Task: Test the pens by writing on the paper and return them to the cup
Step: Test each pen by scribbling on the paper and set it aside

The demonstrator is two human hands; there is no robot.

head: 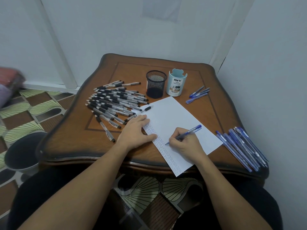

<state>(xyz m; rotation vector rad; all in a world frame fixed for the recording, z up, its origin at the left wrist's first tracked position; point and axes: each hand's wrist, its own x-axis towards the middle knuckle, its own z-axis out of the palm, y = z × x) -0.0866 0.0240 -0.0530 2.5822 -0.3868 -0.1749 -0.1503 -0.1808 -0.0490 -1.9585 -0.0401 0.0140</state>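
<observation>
A white sheet of paper [176, 120] lies slanted on the wooden table [66, 138], with a column of small pen marks along its left edge. My right hand [186, 143] grips a blue pen [187, 133], its tip touching the paper beside the marks. My left hand [136, 130] lies flat, fingers straight, pressing the paper's left edge. Behind the paper stand a black mesh cup [155, 84] and a pale blue desk organizer cup [176, 83]. Both look empty from here.
A big pile of several black-grip pens [113, 100] lies left of the paper. Several blue pens [242, 146] lie at the right edge, and a few more blue pens [198, 94] lie right of the organizer. A dark bin [23, 151] stands on the floor at left.
</observation>
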